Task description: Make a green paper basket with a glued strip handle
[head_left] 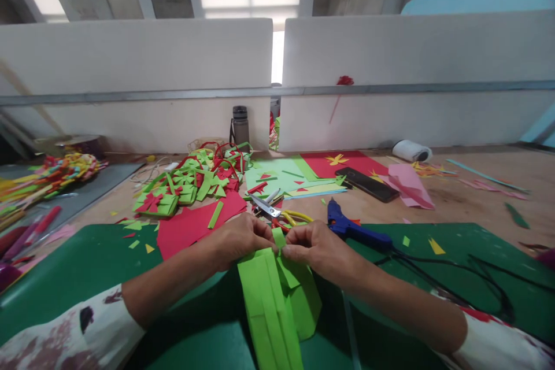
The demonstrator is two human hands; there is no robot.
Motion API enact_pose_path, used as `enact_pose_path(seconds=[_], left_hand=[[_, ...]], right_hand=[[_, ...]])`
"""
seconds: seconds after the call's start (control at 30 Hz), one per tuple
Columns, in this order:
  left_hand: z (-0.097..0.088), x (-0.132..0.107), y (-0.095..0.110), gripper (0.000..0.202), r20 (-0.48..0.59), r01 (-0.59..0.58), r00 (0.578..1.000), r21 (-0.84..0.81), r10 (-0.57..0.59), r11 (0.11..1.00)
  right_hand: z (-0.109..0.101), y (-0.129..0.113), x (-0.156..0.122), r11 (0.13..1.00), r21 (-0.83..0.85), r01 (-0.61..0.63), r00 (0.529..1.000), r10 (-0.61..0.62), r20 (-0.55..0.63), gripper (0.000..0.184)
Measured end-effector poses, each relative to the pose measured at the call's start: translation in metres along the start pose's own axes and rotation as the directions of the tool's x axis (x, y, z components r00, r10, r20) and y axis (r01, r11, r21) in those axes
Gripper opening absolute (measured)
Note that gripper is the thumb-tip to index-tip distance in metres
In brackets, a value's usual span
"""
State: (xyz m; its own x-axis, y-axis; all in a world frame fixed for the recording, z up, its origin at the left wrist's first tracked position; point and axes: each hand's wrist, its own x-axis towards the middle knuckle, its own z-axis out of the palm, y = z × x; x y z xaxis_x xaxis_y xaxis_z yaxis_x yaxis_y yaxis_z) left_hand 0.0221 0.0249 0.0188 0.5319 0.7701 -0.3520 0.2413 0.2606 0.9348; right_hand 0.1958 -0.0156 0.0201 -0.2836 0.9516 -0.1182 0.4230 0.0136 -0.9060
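Note:
In the head view, a folded bright-green paper piece (271,306) hangs near the front edge, its long pleated panel toward me and a rounded flap behind on the right. My left hand (247,234) pinches its upper left edge. Opposite it, my right hand (310,243) pinches a short green paper strip (278,237) that rises from the top. The fingertips of both hands nearly meet there. Just beyond them lie scissors (265,207) with metal blades and some yellow handles. A blue glue gun (358,230) rests to the right of my right hand.
Red paper (186,234) lies left on the green mat (95,266). Behind it are heaped green-and-red paper pieces (195,179). A dark phone (367,184), pink paper (407,185) and a white roll (411,151) lie at right. A bottle (240,126) stands by the partition. The black cord (451,274) crosses the right side.

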Motion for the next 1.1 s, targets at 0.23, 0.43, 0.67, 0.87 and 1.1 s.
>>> enact_pose_path(seconds=[0.23,0.43,0.67,0.87,1.1], left_hand=[[0.004,-0.001,0.002,0.012,-0.022,-0.024,0.999,-0.004,0.024,1.0],[0.005,0.001,0.0,0.014,-0.033,-0.067,0.997,-0.027,0.067,0.997],[0.007,-0.003,-0.005,0.016,-0.045,-0.09,0.995,-0.088,0.086,0.992],[0.006,-0.005,-0.016,0.021,-0.04,-0.077,0.997,-0.121,0.073,0.99],[0.008,-0.005,-0.017,0.017,-0.095,-0.102,0.991,-0.118,0.091,0.988]], right_hand=[[0.0,-0.003,-0.003,0.998,-0.039,0.046,0.999,-0.047,-0.014,0.014],[0.002,-0.002,-0.005,0.989,-0.122,0.087,0.995,-0.093,-0.044,0.014],[0.006,0.0,-0.007,0.964,-0.185,0.191,0.976,-0.207,-0.067,0.017],[0.011,0.001,-0.01,0.942,-0.264,0.205,0.97,-0.231,-0.072,0.018],[0.016,0.003,-0.01,0.947,-0.239,0.215,0.967,-0.241,-0.087,0.02]])
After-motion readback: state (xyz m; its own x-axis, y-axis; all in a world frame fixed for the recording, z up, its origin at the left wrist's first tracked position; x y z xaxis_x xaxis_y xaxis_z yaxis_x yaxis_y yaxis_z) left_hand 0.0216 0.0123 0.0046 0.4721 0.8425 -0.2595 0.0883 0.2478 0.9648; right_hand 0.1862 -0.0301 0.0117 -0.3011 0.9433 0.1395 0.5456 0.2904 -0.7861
